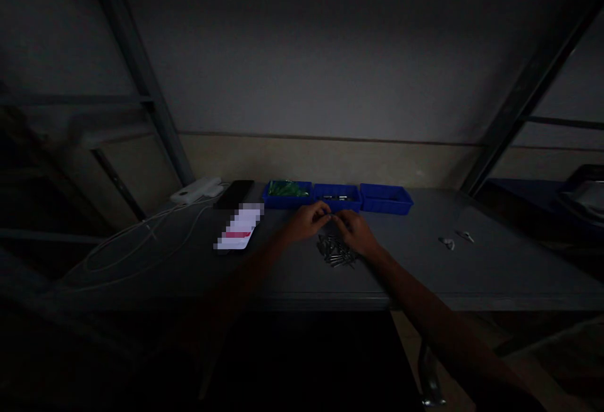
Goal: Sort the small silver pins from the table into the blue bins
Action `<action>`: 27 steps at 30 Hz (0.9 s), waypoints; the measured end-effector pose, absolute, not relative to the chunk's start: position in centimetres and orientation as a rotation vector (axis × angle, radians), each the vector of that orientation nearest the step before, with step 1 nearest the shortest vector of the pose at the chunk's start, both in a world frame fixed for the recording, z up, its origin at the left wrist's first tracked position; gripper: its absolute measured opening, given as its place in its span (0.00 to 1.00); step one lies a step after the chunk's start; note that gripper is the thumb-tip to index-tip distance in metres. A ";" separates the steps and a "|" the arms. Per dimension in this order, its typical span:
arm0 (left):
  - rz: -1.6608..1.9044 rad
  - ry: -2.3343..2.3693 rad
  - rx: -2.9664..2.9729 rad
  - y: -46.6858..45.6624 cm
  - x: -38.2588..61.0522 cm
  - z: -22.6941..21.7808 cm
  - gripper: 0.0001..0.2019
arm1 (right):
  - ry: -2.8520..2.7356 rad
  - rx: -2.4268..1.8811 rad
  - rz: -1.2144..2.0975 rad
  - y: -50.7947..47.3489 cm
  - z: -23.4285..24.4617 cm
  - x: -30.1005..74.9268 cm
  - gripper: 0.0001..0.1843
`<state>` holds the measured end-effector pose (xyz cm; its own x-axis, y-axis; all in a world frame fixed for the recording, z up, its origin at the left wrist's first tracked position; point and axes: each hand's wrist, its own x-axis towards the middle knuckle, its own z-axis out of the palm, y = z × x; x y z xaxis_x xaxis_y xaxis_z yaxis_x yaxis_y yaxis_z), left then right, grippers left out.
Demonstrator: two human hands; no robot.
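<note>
My left hand and my right hand meet at the fingertips in front of the blue bins. The fingers of both are pinched together over something too small and dark to make out. Just below them, a pile of small metal screw-like pieces lies on the grey table. Behind my hands stands the middle blue bin, with a few thin metal pieces inside. To its left, another blue bin holds green packets. The right blue bin has a dark interior whose contents I cannot tell.
A phone with a lit screen lies left of my hands, beside a dark flat object. A white power strip trails cables. Two small white items rest at right. Metal posts frame the table; the light is dim.
</note>
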<state>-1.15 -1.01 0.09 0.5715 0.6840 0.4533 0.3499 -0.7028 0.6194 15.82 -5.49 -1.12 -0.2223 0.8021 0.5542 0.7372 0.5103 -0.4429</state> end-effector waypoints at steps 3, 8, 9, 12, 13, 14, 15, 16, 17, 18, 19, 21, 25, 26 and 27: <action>0.954 0.801 2.354 -1.1 -1.2 0.2 0.09 | -1.982 -1.253 0.090 -5.7 -1.3 15.9 0.15; 0.954 0.808 2.351 -1.5 -1.1 0.5 0.08 | -1.960 -1.265 0.102 -5.8 -1.1 16.1 0.16; 0.956 0.814 2.345 -1.5 -1.1 0.6 0.07 | -1.957 -1.268 0.107 -5.8 -1.1 16.1 0.16; 0.970 0.838 2.338 -1.6 -1.1 0.7 0.07 | -1.940 -1.280 0.109 -5.9 -1.1 16.1 0.16; 0.977 0.845 2.340 -1.6 -1.1 0.8 0.07 | -1.936 -1.286 0.104 -5.9 -1.1 16.1 0.16; 0.983 0.851 2.345 -1.7 -1.1 0.9 0.07 | -1.936 -1.292 0.097 -5.9 -1.2 16.1 0.17; 0.988 0.854 2.351 -1.7 -1.1 0.9 0.07 | -1.941 -1.298 0.089 -5.9 -1.2 16.1 0.17; 0.988 0.853 2.357 -1.7 -1.1 0.9 0.07 | -1.951 -1.305 0.081 -5.9 -1.3 16.1 0.17; 0.987 0.850 2.360 -1.7 -1.1 1.0 0.07 | -1.959 -1.312 0.070 -5.9 -1.4 16.1 0.18; 0.985 0.845 2.363 -1.7 -1.1 1.0 0.06 | -1.968 -1.318 0.060 -5.9 -1.5 16.1 0.18; 0.976 0.836 2.364 -1.7 -1.1 1.0 0.06 | -1.976 -1.325 0.048 -5.9 -1.5 16.1 0.18; 0.956 0.826 2.362 -1.8 -1.1 0.9 0.06 | -1.983 -1.347 0.015 -5.9 -1.7 16.0 0.18; 0.955 0.836 2.351 -1.9 -0.8 0.6 0.06 | -1.987 -1.388 -0.054 -5.8 -1.9 16.0 0.18; 0.959 0.836 2.347 -1.9 -0.7 0.5 0.06 | -1.988 -1.398 -0.064 -5.7 -1.9 16.0 0.18; 0.959 0.836 2.346 -1.9 -0.6 0.5 0.06 | -1.992 -1.407 -0.074 -5.7 -2.0 16.0 0.18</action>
